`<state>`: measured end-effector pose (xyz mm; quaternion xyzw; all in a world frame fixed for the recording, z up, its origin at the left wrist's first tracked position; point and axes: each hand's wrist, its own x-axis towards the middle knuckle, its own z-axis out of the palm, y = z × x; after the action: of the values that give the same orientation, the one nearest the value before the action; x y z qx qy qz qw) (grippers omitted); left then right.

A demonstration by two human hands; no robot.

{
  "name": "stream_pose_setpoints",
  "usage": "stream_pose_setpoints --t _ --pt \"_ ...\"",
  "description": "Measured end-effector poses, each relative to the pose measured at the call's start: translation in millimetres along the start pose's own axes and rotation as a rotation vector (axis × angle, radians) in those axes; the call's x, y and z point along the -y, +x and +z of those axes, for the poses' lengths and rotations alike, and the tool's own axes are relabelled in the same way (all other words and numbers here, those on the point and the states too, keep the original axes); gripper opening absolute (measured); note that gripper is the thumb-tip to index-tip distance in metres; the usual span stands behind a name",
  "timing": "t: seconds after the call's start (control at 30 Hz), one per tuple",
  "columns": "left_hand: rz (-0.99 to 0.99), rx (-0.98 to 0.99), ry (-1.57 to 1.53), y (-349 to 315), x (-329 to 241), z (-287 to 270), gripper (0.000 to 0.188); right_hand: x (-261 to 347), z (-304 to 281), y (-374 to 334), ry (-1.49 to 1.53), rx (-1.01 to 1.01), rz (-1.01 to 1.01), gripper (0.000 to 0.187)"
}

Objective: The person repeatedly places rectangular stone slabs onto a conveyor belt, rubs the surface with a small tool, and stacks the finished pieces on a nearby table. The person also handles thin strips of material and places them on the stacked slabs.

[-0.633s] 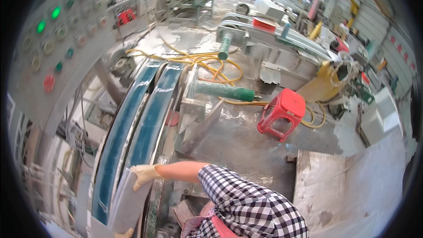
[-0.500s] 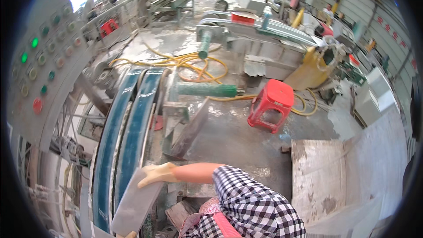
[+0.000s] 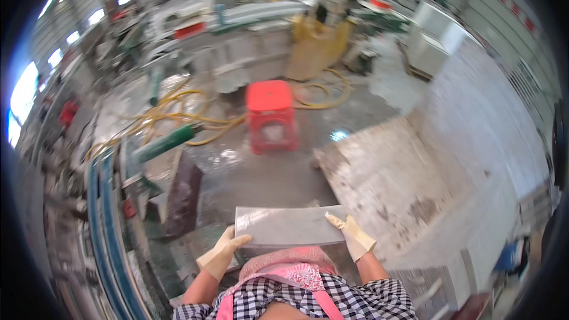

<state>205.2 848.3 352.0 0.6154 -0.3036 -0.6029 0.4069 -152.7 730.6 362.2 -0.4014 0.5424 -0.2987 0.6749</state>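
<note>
Your left hand (image 3: 222,251), in a pale yellow glove, grasps the left end of a grey slab (image 3: 290,226), its thumb at the near corner. Your right hand (image 3: 355,238), gloved alike, grasps the right end, its thumb on the slab's face. The slab spans the space between your hands, just in front of your pink apron (image 3: 287,257). Ahead of your hands stands a red stool (image 3: 271,98). A stained, pale panel (image 3: 385,172) lies near your right hand, and two blue belts (image 3: 109,192) run well left of your left hand.
</note>
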Motion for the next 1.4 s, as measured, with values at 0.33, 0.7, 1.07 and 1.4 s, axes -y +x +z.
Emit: stream_pose_setpoints --t 0.33,0.7,1.07,1.4 --pt "0.039 0.826 0.401 117 -106 251 0.077 -37 -127 -183 0.277 -0.997 -0.219 0.050" --pt "0.017 1.198 0.873 169 -113 418 0.107 -27 -89 -240 0.522 -1.506 -0.295 0.051" --pt "-0.155 1.607 0.833 131 -50 534 0.079 -71 -107 -302 0.510 -1.840 0.057 0.054" --pt "0.196 1.582 0.889 47 -1 615 0.076 -149 -260 -400 0.134 -1.670 0.128 0.059"
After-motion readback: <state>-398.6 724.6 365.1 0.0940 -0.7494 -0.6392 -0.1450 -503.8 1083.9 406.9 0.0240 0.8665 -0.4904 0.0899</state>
